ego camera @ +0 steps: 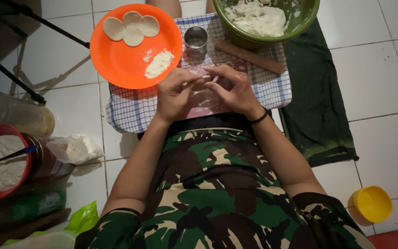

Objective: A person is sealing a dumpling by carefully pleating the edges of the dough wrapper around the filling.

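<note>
Seated on a white tiled floor, with both hands brought together over a blue-checked cloth point(263, 90) spread across the lap. Left hand point(175, 94) and right hand point(237, 92) meeting fingertip to fingertip, fingers curled inward and pinching a pale dough piece point(203, 84) held between them just above the cloth. Looks like the shaping step: pressing or folding 1 small portion by hand. Calls, by the look of it, for light, even pressure from both sides, so that the soft piece neither tears nor sticks to the fingers. Just beyond the hands, an orange plate point(116, 64) carrying 4 flat dough rounds point(133, 36) and a small heap of flour point(158, 63); beside it a round metal cutter point(196, 40), a wooden rolling pin point(250, 56), and a green bowl point(307, 18) of dough, cut off by the top edge. Hard to make out how much of the dough piece lies inside the grip, being mostly covered by the fingers; cannot tell its shape or whether anything sits inside it. Left side dim, with a red bowl point(17, 131) of flour only partly in view.
</note>
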